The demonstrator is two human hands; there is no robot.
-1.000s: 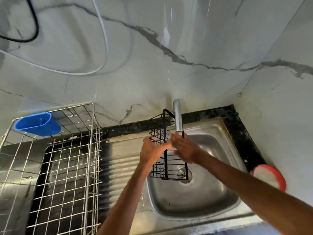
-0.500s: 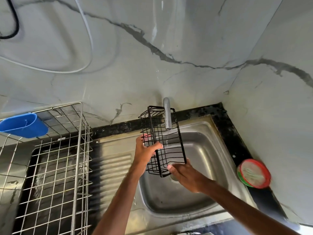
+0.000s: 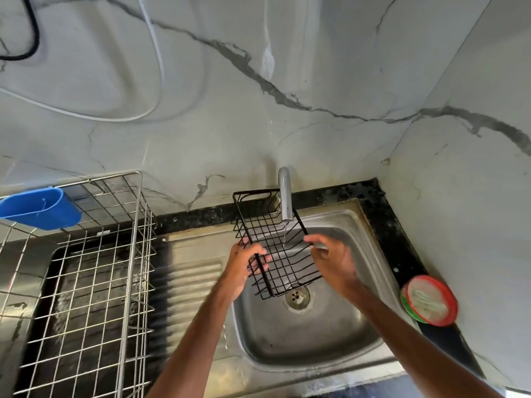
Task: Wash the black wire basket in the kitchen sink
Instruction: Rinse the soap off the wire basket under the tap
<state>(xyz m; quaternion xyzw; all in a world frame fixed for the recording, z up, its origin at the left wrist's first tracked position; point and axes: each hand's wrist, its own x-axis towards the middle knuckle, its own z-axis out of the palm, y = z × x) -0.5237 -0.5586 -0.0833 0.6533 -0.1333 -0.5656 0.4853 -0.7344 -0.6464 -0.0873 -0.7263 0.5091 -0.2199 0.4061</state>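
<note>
A rectangular black wire basket (image 3: 276,249) is held above the basin of the stainless steel kitchen sink (image 3: 316,337), tilted with its far end raised behind the grey metal tap (image 3: 284,196) and its near corner low, just over the round drain (image 3: 298,296). A thin stream of water falls from the tap through the mesh. The left hand (image 3: 244,264) has its grip closed round the basket's left rim, fingers curled through the wires. The right hand (image 3: 333,262) is at the right rim with fingers bent; I cannot tell whether its grip is on the wire. On the left stands a silver wire dish rack (image 3: 130,254) with a blue plastic cup (image 3: 40,209) hung on it. A round red-rimmed tub (image 3: 429,300) sits on the black stone surface (image 3: 382,216) to the right.
</note>
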